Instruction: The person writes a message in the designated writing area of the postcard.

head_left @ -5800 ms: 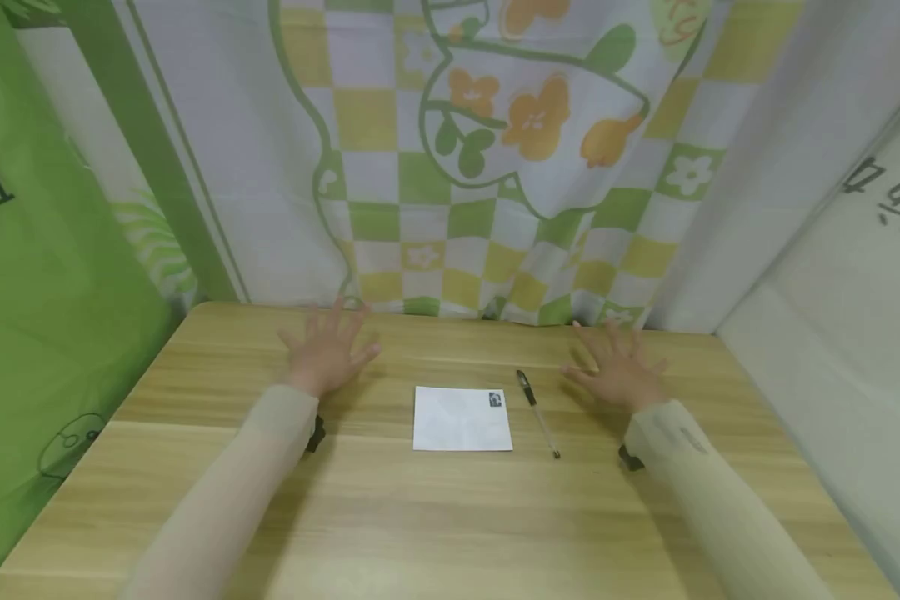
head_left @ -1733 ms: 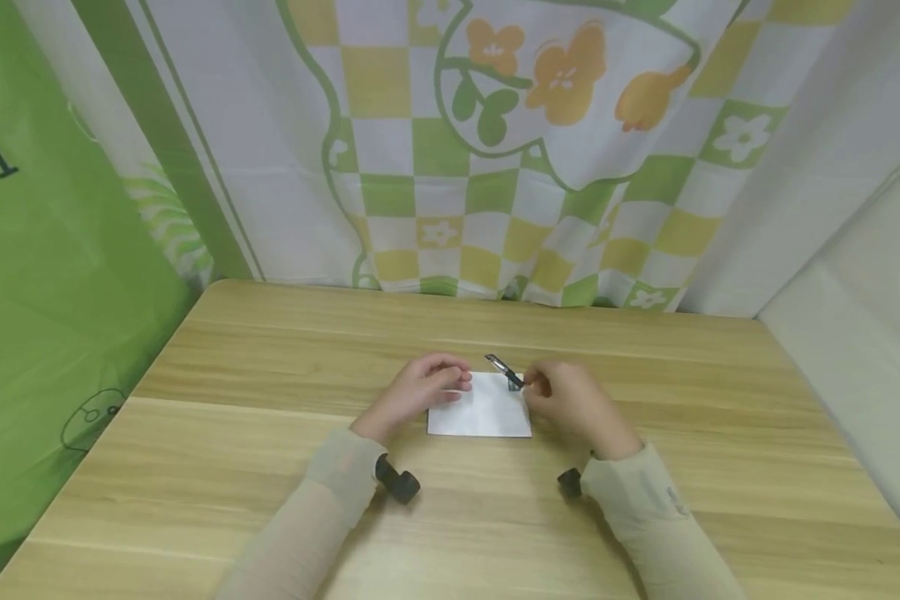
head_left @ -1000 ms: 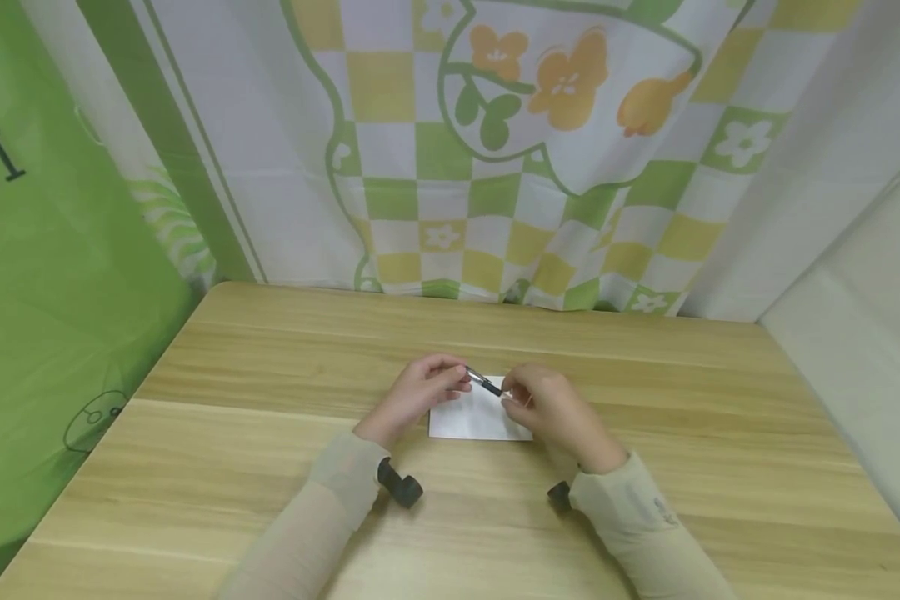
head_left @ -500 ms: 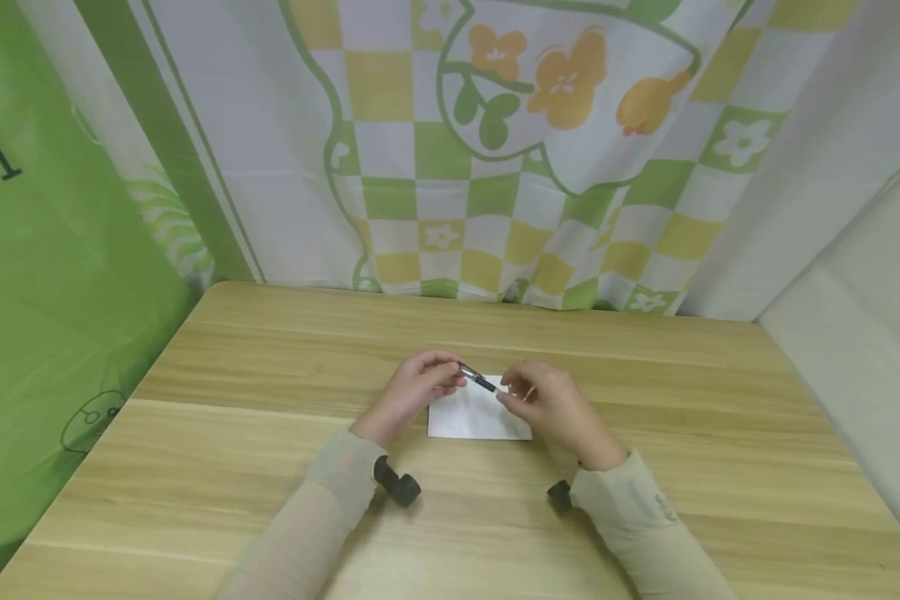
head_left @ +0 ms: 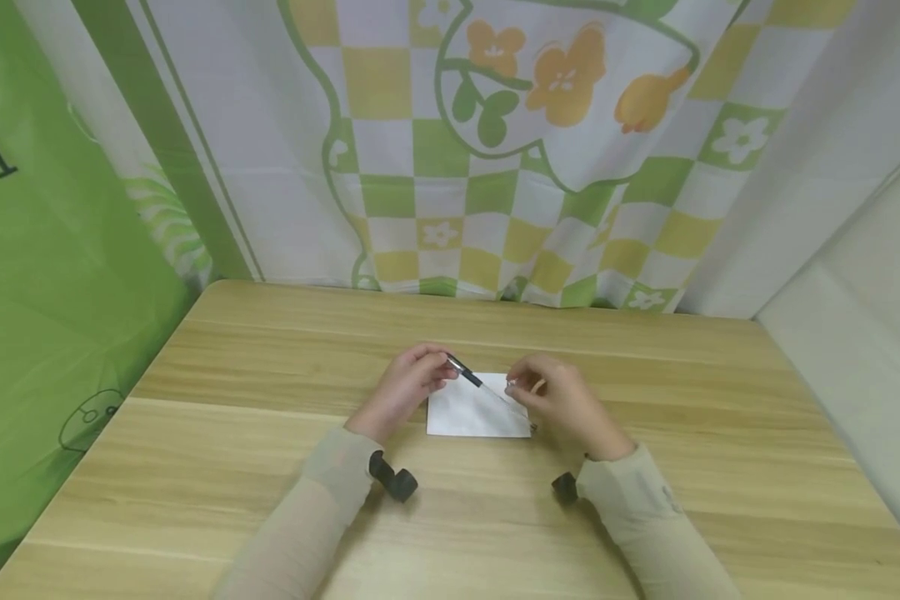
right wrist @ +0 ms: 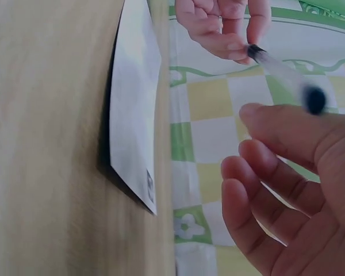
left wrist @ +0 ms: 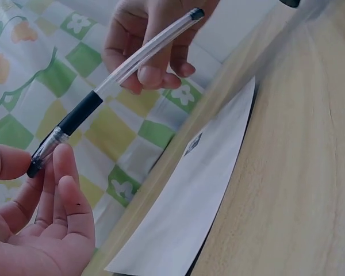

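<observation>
A clear-barrelled pen [head_left: 471, 377] with a black grip slants over a white envelope [head_left: 465, 417]. My left hand [head_left: 408, 379] pinches its capped end between thumb and fingertips, plainly seen in the left wrist view, where the pen [left wrist: 81, 112] points up to the right. My right hand [head_left: 566, 404] hovers beside the barrel, its fingers loosely bent; the right wrist view shows the right hand [right wrist: 299, 190] holding nothing, with the pen's dark end plug close by its thumb. The envelope lies flat on the table below both hands, a small dark stamp [left wrist: 193, 144] at its corner.
The wooden table [head_left: 270, 358] reaches back to a checked curtain [head_left: 450, 200]. A green cloth [head_left: 60, 292] hangs on the left and a pale wall [head_left: 855, 333] stands on the right. Black wrist cameras [head_left: 401, 483] sit at both sleeves.
Both hands came in from flat on the table; the pen, first beside the envelope, was lifted by my right hand. My left hand took its capped end, and my right fingers let go.
</observation>
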### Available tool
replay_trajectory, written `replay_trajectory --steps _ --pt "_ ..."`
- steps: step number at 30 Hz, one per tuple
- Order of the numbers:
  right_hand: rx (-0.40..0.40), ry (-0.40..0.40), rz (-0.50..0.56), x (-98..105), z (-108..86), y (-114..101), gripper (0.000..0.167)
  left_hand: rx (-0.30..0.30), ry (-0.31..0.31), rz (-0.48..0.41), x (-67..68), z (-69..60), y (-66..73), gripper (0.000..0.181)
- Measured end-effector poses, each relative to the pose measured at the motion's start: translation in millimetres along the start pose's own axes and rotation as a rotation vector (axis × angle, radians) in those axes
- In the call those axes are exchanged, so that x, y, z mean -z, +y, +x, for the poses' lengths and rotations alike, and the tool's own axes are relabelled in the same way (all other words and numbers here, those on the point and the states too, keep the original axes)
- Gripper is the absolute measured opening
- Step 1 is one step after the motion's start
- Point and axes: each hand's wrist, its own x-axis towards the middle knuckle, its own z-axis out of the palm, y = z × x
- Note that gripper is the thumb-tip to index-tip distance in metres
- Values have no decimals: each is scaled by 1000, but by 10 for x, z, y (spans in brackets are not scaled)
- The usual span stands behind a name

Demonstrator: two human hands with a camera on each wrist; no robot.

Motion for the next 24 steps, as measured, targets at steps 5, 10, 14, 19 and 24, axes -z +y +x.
replay_trajectory --steps 5,10,14,19,24 --pt "-33 -28 102 -38 3 8 13 9 2 -94 -7 -7 15 25" --pt "-95 -52 172 -90 6 3 23 9 -36 -173 -26 -44 50 24" --pt "-99 -52 260 -114 7 -11 32 0 -69 -219 -60 -72 81 22" --pt "-105 -23 383 -124 -11 -41 33 4 -76 -244 -117 -84 99 17" --pt "-122 50 486 -135 -9 -51 25 -8 -74 -227 -139 -80 93 15"
